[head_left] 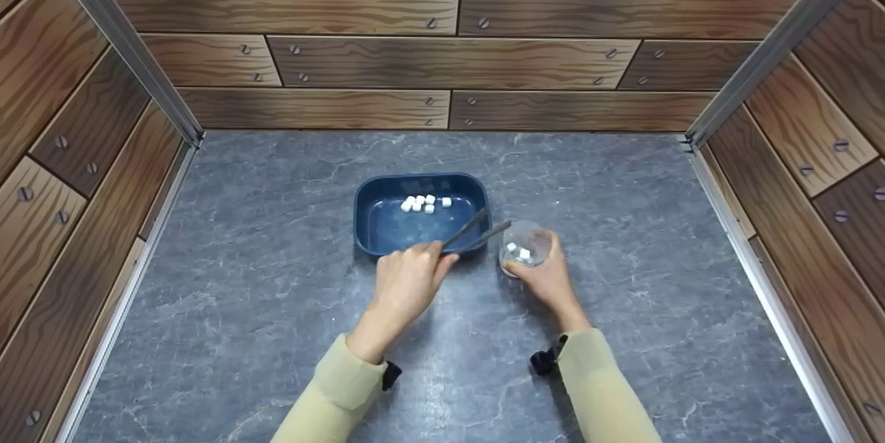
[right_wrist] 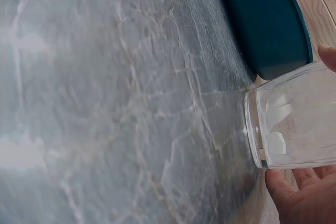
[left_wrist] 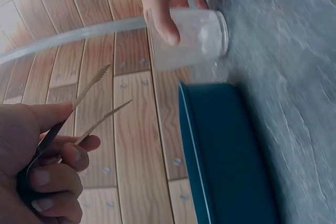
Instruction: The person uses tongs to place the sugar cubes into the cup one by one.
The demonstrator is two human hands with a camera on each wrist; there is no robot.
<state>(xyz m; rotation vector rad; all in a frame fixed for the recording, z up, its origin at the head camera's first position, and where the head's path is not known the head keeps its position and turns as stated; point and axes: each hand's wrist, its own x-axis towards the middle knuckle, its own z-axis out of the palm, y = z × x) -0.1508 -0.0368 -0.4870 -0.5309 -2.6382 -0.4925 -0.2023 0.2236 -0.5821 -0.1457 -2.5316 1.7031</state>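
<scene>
White cubes (head_left: 417,206) are contained in the blue tray (head_left: 384,230) just beyond the left hand (head_left: 406,284), by which tongs (head_left: 464,229) are gripped, their bend hidden from above, and in the clear cup (head_left: 534,232), cropped in the right wrist view, grasped by the right hand (head_left: 551,280).

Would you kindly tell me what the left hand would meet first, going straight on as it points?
Probably the clear cup, just beyond the tongs in the left hand; depth is unclear, so they might pass over or beside it.
</scene>
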